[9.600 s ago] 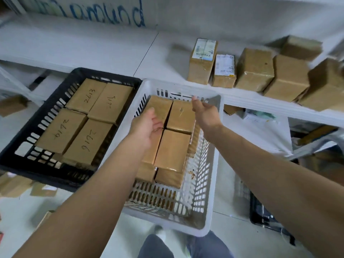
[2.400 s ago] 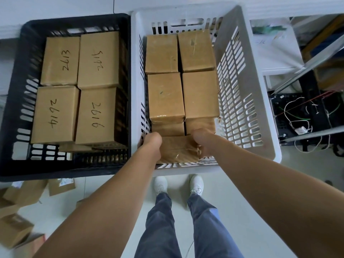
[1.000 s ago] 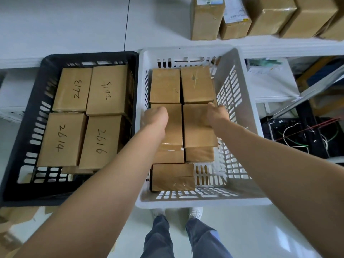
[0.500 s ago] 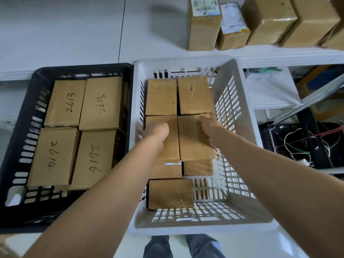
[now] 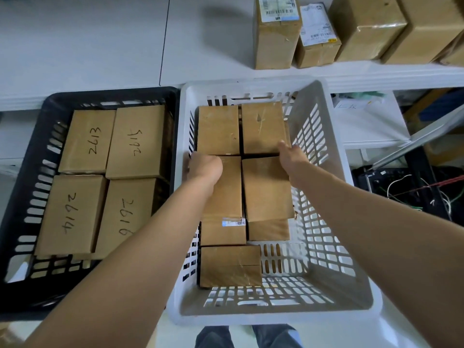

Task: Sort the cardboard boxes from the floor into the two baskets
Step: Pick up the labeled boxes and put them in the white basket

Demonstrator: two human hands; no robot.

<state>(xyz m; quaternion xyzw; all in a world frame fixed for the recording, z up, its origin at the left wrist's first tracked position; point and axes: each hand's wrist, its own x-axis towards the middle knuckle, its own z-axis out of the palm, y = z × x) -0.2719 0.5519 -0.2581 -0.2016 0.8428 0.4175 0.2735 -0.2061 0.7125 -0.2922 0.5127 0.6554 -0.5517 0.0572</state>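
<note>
A: Left hand (image 5: 204, 167) and right hand (image 5: 292, 158), where are they?

B: Both are down in the white basket (image 5: 276, 320). The left one sits on the far left corner of the left middle box (image 5: 226, 194), fingers curled over its edge by the basket wall. The right one lies on the far right corner of the right middle box (image 5: 267, 189), thumb pointing away along the far edge.

A: Is the right one gripping?

B: Can't tell; its fingers drop out of sight down the box's side.

A: What else is in that basket?

B: Two far boxes (image 5: 218, 129) side by side just beyond the hands, lower boxes (image 5: 223, 232) poking out under the middle pair, and a near box (image 5: 231, 266) lying crosswise on the basket floor.

A: And the other basket?

B: The black basket (image 5: 32, 136) touches it on the left, holding four numbered boxes (image 5: 88, 141) in two rows.

A: Behind them?

B: A white shelf (image 5: 100, 46) with labelled cartons (image 5: 276, 38) at its right end.
</note>
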